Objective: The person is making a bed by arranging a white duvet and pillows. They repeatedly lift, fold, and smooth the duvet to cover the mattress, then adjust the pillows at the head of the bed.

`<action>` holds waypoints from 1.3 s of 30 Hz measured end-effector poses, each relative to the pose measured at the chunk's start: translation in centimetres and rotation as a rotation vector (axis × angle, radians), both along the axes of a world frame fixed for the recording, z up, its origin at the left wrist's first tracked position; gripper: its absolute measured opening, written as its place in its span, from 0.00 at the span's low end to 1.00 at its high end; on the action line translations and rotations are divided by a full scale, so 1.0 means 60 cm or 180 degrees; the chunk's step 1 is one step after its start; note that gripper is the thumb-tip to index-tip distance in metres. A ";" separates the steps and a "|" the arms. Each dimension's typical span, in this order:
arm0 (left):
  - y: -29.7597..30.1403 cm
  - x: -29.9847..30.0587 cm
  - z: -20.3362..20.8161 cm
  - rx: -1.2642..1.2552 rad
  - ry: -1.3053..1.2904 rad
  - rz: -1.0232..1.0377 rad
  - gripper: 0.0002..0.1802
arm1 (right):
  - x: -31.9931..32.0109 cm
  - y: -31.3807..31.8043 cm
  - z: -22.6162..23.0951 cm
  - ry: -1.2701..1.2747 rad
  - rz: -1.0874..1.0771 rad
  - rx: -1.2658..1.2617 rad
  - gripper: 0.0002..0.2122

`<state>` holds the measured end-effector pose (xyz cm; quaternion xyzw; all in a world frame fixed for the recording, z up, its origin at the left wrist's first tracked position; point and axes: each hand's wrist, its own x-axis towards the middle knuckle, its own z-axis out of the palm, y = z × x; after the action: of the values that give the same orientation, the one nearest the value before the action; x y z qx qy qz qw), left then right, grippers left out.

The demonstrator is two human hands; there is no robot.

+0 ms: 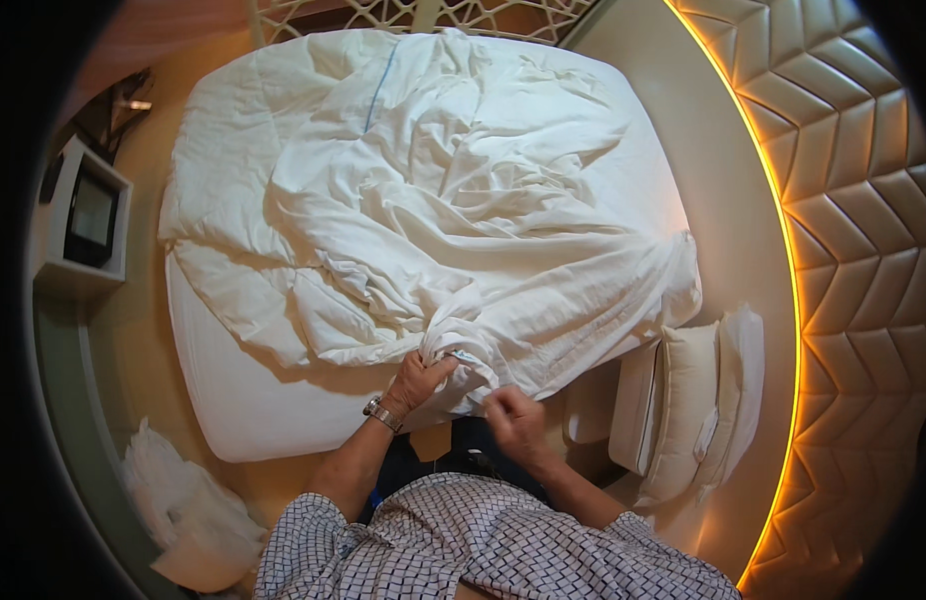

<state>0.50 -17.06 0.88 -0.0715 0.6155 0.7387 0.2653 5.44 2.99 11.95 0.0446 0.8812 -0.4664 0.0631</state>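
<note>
A large white duvet cover lies rumpled over a thicker white duvet on the bed. My left hand, with a wristwatch on its wrist, is closed around a gathered bunch of the cover at the bed's near edge. A small pale blue patch shows among the folds beside its fingers. Just to the right, my right hand is closed, slightly blurred, with its fingertips pinching the cover's hanging edge. A thin blue line runs along the fabric at the far side.
The mattress has a white fitted sheet. Pillows stand at the right, by a padded headboard wall edged with a light strip. White crumpled cloth lies at the lower left. A small cabinet stands at the left.
</note>
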 end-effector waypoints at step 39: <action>0.067 0.017 0.000 0.2456 -0.1989 0.0277 0.25 | -0.178 -0.008 -0.317 0.0053 0.1555 0.0236 0.13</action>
<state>1.49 -13.05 0.86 -0.2117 0.1848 0.8662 0.4131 -5.24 2.50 -7.07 -0.1713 0.8828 -0.4050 0.1650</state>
